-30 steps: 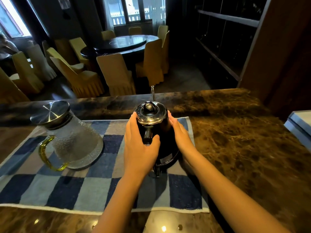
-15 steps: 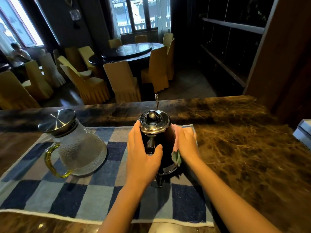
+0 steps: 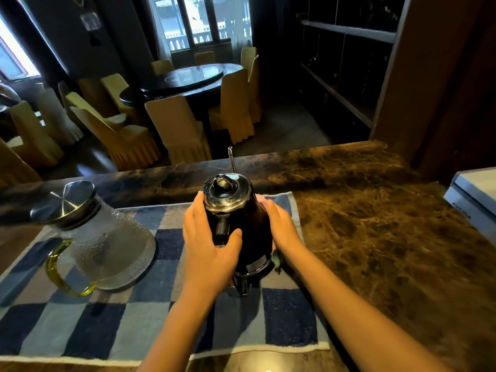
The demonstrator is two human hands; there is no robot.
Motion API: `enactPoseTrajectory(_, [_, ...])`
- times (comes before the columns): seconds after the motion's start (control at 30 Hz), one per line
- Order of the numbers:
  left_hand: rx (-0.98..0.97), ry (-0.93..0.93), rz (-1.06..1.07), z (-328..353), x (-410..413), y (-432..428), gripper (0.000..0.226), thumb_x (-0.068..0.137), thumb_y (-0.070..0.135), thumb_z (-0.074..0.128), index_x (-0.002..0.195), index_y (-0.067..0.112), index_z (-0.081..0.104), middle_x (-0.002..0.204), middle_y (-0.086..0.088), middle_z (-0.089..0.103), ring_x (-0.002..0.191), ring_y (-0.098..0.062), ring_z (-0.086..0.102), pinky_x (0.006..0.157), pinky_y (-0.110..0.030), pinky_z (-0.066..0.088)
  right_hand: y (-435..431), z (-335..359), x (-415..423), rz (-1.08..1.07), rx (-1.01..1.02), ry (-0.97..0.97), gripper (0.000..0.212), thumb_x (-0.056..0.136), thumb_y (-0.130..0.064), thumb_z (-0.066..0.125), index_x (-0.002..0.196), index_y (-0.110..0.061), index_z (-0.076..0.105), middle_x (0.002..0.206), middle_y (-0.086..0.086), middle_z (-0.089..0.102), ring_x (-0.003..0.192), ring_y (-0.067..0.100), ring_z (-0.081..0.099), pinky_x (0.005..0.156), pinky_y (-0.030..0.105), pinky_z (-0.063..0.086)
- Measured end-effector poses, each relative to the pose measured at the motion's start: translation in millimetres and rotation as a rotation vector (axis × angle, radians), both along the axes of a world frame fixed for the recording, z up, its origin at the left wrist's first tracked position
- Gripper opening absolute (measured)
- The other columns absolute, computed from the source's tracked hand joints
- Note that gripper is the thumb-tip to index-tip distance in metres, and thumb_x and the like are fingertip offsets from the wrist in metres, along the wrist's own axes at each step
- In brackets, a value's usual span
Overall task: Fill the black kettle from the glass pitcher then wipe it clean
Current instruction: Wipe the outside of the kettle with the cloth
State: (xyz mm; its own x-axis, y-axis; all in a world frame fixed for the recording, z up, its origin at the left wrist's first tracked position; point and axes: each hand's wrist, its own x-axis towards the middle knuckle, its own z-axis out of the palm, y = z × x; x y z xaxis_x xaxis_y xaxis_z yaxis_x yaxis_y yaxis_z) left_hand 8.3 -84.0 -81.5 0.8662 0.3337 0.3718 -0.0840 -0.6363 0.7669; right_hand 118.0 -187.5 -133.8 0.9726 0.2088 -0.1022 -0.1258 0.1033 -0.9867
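The black kettle (image 3: 249,232) with a shiny steel lid and a thin spout stands upright on a blue checked towel (image 3: 150,326). My left hand (image 3: 208,251) wraps its left side, thumb across the handle. My right hand (image 3: 281,226) presses a pink cloth (image 3: 264,204) against the kettle's right flank; a green corner of the cloth shows below the palm. The glass pitcher (image 3: 107,245), with a steel lid and a yellow handle, sits to the left on the towel, apart from both hands.
The towel lies on a brown marble counter (image 3: 375,237). A white box (image 3: 472,202) sits at the counter's right edge. Beyond the counter are a round dining table and several yellow-covered chairs. Dark shelving stands at the right.
My right hand with the cloth has shifted slightly along the kettle's right side. My left hand keeps its hold, and the pitcher has not moved. The view has tilted a little.
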Motion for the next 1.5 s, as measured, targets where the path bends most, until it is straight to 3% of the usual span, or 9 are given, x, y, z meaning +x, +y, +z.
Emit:
enactPoseTrajectory(0.2, [-0.003, -0.028, 0.009, -1.5, 1.1, 0.1, 0.086, 0.067, 0.041, 0.052, 0.146, 0.025, 0.022, 0.141, -0.001, 0.034, 0.131, -0.011, 0.028, 0.106, -0.026, 0.023, 7.4, 33.4, -18.2, 0.091, 0.190, -0.353, 0.034, 0.105, -0.031, 0.026, 0.128, -0.034, 0.050, 0.135, -0.013, 0.053, 0.129, -0.001, 0.046, 0.108, 0.015, 0.034])
enactPoseTrajectory(0.37, [0.001, -0.026, 0.013, -1.2, 1.4, -0.7, 0.083, 0.072, 0.029, 0.057, 0.147, 0.024, 0.021, 0.141, -0.002, 0.033, 0.131, -0.009, 0.025, 0.098, -0.006, 0.019, 12.5, 38.4, 26.8, 0.157, -0.068, -0.209, 0.046, 0.104, -0.033, 0.029, 0.079, -0.026, 0.066, 0.093, 0.001, 0.067, 0.101, 0.018, 0.060, 0.100, 0.037, 0.046])
enactPoseTrajectory(0.43, [-0.005, -0.025, 0.013, -2.1, 1.9, -0.5, 0.084, 0.072, 0.030, 0.057, 0.147, 0.024, 0.020, 0.142, -0.001, 0.032, 0.131, -0.009, 0.025, 0.100, -0.011, 0.019, 7.7, 24.6, 27.2, 0.113, -0.140, -0.145, 0.047, 0.104, -0.029, 0.031, 0.067, -0.025, 0.061, 0.075, -0.004, 0.060, 0.082, 0.012, 0.057, 0.082, 0.027, 0.047])
enactPoseTrajectory(0.53, [-0.014, -0.035, 0.003, -2.9, 2.0, -0.5, 0.083, 0.072, 0.030, 0.057, 0.147, 0.026, 0.020, 0.141, 0.000, 0.033, 0.131, -0.009, 0.026, 0.104, -0.022, 0.022, 2.0, 2.7, 11.7, 0.035, -0.072, 0.002, 0.037, 0.101, -0.030, 0.037, 0.085, -0.031, 0.071, 0.101, 0.002, 0.067, 0.107, 0.019, 0.061, 0.094, 0.031, 0.046])
enactPoseTrajectory(0.77, [-0.024, -0.059, 0.017, -6.9, 3.8, 0.4, 0.088, 0.067, 0.045, 0.050, 0.147, 0.023, 0.022, 0.138, -0.001, 0.035, 0.129, -0.008, 0.028, 0.096, 0.005, 0.016, 8.0, 32.7, -24.1, 0.068, 0.237, -0.353, 0.038, 0.103, -0.035, 0.024, 0.130, -0.033, 0.051, 0.140, -0.007, 0.053, 0.132, 0.004, 0.045, 0.111, 0.021, 0.033])
enactPoseTrajectory(0.97, [-0.043, -0.066, 0.005, -9.5, 4.1, -0.5, 0.087, 0.068, 0.046, 0.050, 0.147, 0.025, 0.021, 0.141, 0.001, 0.031, 0.133, -0.012, 0.027, 0.101, -0.010, 0.020, 15.8, 32.0, 34.3, 0.217, -0.194, -0.155, 0.049, 0.087, -0.060, 0.032, 0.092, -0.026, 0.067, 0.107, 0.003, 0.068, 0.114, 0.023, 0.058, 0.108, 0.046, 0.039])
enactPoseTrajectory(1.17, [-0.045, -0.061, 0.004, -11.5, 4.0, 0.2, 0.086, 0.070, 0.043, 0.051, 0.147, 0.024, 0.020, 0.140, 0.002, 0.031, 0.135, -0.015, 0.028, 0.110, -0.026, 0.025, 3.2, 23.4, 27.6, 0.139, -0.168, -0.028, 0.046, 0.104, -0.024, 0.031, 0.061, -0.028, 0.045, 0.044, -0.019, 0.051, 0.060, -0.002, 0.052, 0.064, 0.008, 0.040])
enactPoseTrajectory(1.3, [-0.040, -0.064, 0.009, -11.7, 4.1, 0.0, 0.086, 0.071, 0.042, 0.051, 0.148, 0.020, 0.021, 0.141, -0.004, 0.032, 0.134, -0.016, 0.029, 0.111, -0.030, 0.026, 4.3, 1.9, 8.5, 0.024, -0.191, -0.066, 0.032, 0.101, -0.038, 0.034, 0.084, -0.043, 0.061, 0.102, -0.012, 0.066, 0.108, 0.009, 0.056, 0.104, 0.033, 0.041])
enactPoseTrajectory(1.5, [-0.042, -0.069, 0.028, -11.7, 4.9, 0.8, 0.086, 0.069, 0.042, 0.051, 0.147, 0.021, 0.022, 0.138, -0.001, 0.033, 0.132, -0.012, 0.031, 0.104, -0.008, 0.022, 12.1, 17.9, -44.7, -0.007, 0.062, -0.445, 0.045, 0.102, -0.033, 0.026, 0.147, -0.031, 0.029, 0.150, -0.016, 0.036, 0.139, -0.006, 0.029, 0.117, 0.022, 0.022])
